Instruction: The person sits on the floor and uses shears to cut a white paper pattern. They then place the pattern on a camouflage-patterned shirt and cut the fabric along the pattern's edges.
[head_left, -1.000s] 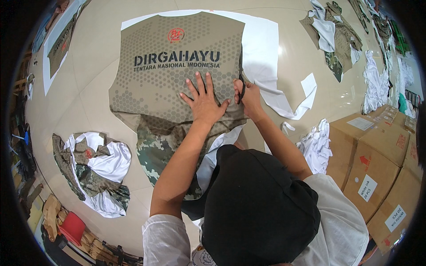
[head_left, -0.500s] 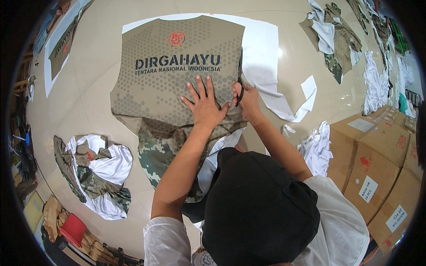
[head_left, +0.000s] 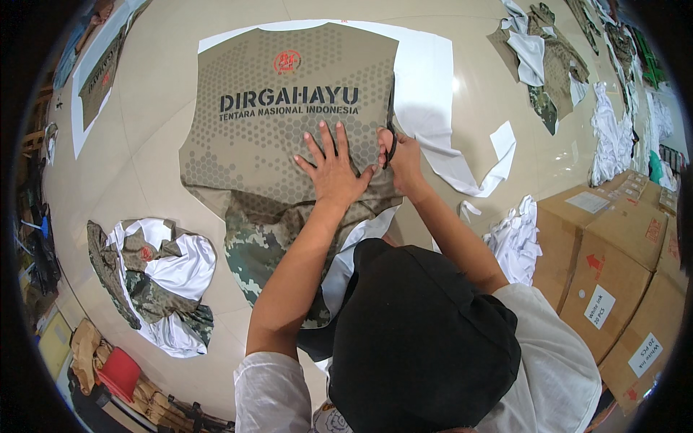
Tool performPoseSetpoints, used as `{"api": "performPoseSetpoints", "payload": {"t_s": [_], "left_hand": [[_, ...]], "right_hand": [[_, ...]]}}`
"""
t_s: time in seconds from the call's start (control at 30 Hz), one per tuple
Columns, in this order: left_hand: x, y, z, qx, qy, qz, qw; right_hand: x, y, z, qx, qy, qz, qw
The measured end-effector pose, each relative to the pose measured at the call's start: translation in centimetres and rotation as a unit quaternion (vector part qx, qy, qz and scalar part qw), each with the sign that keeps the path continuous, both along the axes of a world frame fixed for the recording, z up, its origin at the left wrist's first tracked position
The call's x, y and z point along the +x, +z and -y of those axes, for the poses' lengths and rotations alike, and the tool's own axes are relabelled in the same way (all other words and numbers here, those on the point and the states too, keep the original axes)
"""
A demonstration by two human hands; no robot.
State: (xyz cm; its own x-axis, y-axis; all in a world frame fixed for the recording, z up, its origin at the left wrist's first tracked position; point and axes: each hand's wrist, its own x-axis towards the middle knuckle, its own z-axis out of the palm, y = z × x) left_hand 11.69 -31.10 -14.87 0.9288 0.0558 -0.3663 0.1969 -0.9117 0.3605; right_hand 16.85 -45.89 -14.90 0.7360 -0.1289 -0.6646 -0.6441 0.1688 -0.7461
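Observation:
A large fabric panel (head_left: 253, 137), brown with a hexagon print, black lettering and a red emblem, lies spread on the floor. My left hand (head_left: 334, 169) presses flat on it, fingers spread. At the panel's right edge, my right hand (head_left: 403, 160) grips black scissors (head_left: 390, 148) by the handles, blades pointing away from me along the border between print and white margin. That white margin (head_left: 426, 86) runs along the top and right, its cut strip (head_left: 462, 173) curling out to the right. Camouflage-printed fabric (head_left: 253, 249) bunches below the panel, partly under my left forearm.
Crumpled printed and white pieces (head_left: 170, 274) lie at left, with more fabric pieces (head_left: 541, 65) at the far right. White scraps (head_left: 514, 238) sit beside stacked cardboard boxes (head_left: 613, 267) on the right. A red item (head_left: 119, 374) is at lower left.
My right hand and the scissors have shifted very slightly away from me along the edge. My left hand stays in place on the panel.

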Motion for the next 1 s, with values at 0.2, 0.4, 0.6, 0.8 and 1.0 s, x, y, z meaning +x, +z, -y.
{"api": "performPoseSetpoints", "payload": {"t_s": [0.2, 0.4, 0.6, 0.8, 1.0], "left_hand": [[0.0, -0.1, 0.1, -0.003, -0.001, 0.007, 1.0], [0.1, 0.3, 0.1, -0.008, 0.004, -0.006, 1.0], [0.2, 0.7, 0.2, -0.004, 0.012, -0.018, 1.0], [0.2, 0.2, 0.0, 0.001, -0.007, -0.021, 1.0], [0.2, 0.8, 0.2, -0.001, 0.012, -0.02, 1.0]], "right_hand": [[1.5, 0.0, 0.0, 0.009, -0.005, 0.0, 1.0], [1.9, 0.0, -0.1, 0.012, -0.001, 0.004, 1.0], [1.9, -0.5, -0.2, 0.012, -0.009, 0.008, 1.0], [1.9, -0.5, -0.2, 0.005, -0.007, 0.005, 1.0], [2.6, 0.4, -0.4, 0.022, -0.015, -0.003, 1.0]]}}
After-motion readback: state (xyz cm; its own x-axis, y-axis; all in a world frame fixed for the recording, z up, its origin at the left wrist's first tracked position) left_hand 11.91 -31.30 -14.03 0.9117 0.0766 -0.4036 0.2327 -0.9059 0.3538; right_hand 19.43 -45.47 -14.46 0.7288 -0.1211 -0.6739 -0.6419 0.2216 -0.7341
